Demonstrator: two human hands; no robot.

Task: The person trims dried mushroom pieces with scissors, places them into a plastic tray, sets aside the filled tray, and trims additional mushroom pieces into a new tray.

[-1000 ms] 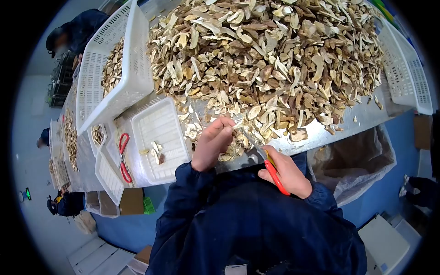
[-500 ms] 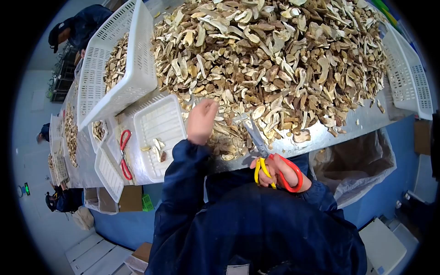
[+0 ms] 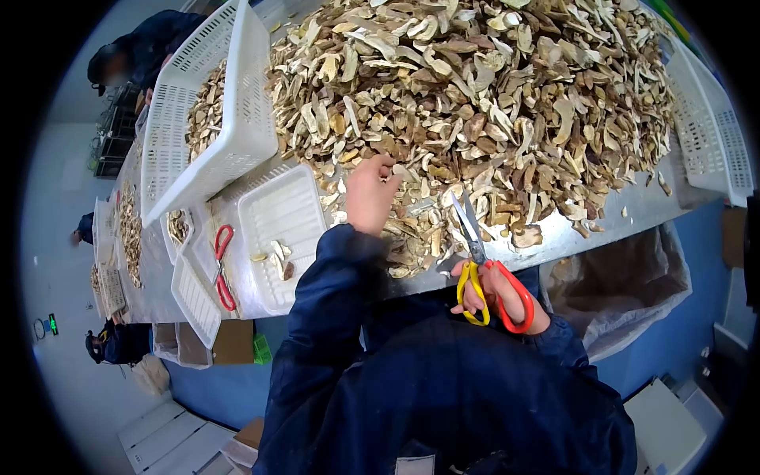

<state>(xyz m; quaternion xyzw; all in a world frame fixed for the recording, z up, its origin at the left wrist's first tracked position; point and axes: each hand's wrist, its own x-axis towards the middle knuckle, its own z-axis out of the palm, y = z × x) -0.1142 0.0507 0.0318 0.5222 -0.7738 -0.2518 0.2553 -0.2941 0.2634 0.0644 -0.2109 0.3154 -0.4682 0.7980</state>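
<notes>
My left hand point(image 3: 370, 194) is at the near edge of a large heap of dried mushroom slices point(image 3: 475, 103). Its fingers are bent, with a gap between thumb and forefinger, and I see nothing held in them. In my right hand point(image 3: 495, 294) is a pair of scissors point(image 3: 473, 231) with one yellow and one red handle. Their blades point away from me over the loose slices, slightly apart. Left of my left hand lies a shallow white tray point(image 3: 252, 207) with a few slices in it.
A tall white basket point(image 3: 255, 119) partly filled with slices stands left; another basket point(image 3: 708, 131) is far right. Red-handled scissors point(image 3: 222, 267) lie beside the tray. A lined bin point(image 3: 633, 301) sits below the table edge. Other people point(image 3: 146, 47) work on the left.
My left hand has moved right and slightly away from me along the edge of the heap. The scissors in my right hand have turned a little and their blades show more apart.
</notes>
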